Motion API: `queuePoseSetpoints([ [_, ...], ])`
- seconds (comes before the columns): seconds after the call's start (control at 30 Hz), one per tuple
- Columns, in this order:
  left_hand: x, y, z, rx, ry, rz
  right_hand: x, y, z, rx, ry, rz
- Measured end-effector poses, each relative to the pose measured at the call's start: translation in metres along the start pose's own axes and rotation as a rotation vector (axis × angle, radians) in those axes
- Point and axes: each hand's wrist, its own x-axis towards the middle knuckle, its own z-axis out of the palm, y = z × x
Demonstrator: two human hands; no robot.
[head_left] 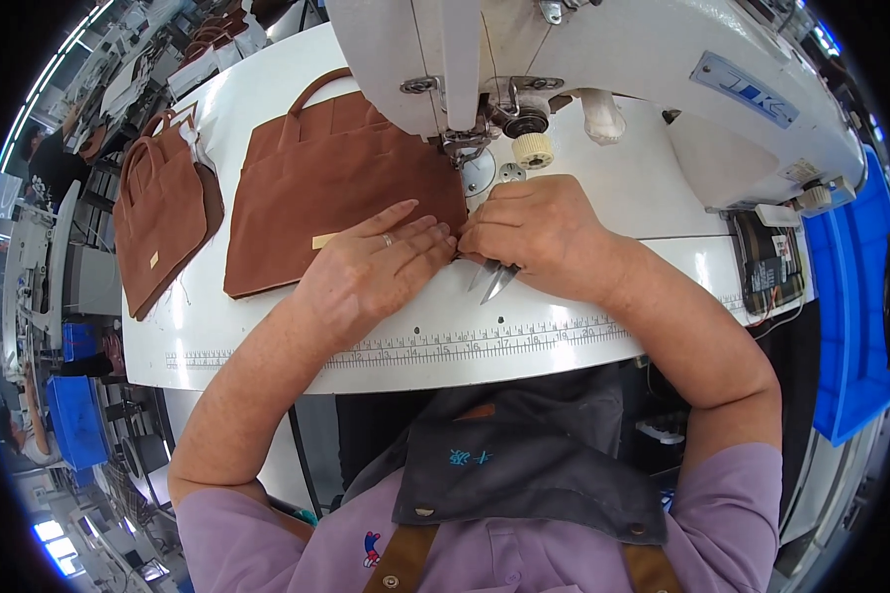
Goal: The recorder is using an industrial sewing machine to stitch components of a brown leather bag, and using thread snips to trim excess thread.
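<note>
A brown handbag [336, 188] lies on the white sewing table, its right edge beside the needle area of a white sewing machine [643, 59]. My left hand [361, 272] rests on the bag's front with its fingers stretched out, partly over a small gold-coloured plate [320, 241]. At the bag's lower right edge my right hand [544, 232] is closed, the fingertips pinched close to the left fingertips. Metal scissors [501, 283] are held in it, blades pointing down toward me. Their handles are hidden in the palm, and whatever the fingertips pinch cannot be made out.
Another brown handbag [168, 217] sits at the table's left edge. A measuring scale [445, 344] runs along the front edge. Dark packets [767, 267] lie at the right, near blue bins [845, 316]. Other people and workstations are at the far left.
</note>
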Motion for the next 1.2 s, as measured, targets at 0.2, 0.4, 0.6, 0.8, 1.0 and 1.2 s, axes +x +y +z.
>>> queuePoseSetpoints([
  [0.2, -0.002, 0.000, -0.002, -0.211, -0.034, -0.159, -0.001, 0.001, -0.002, 0.045, -0.006, 0.041],
  [0.4, 0.000, -0.009, -0.006, -0.374, -0.053, -0.316, -0.001, 0.007, -0.003, 0.109, -0.014, 0.076],
  [0.6, -0.004, -0.015, -0.004, -0.526, -0.023, -0.418, -0.001, 0.005, -0.009, 0.128, -0.016, 0.109],
  [0.8, -0.003, -0.008, -0.001, -0.485, 0.032, -0.400, -0.003, 0.006, -0.010, 0.127, -0.051, 0.108],
  [1.0, -0.006, -0.011, 0.002, -0.382, 0.021, -0.386, -0.004, 0.006, -0.009, 0.121, -0.055, 0.091],
  [1.2, -0.006, -0.010, 0.001, -0.447, -0.009, -0.444, -0.006, 0.008, -0.007, 0.131, -0.056, 0.068],
])
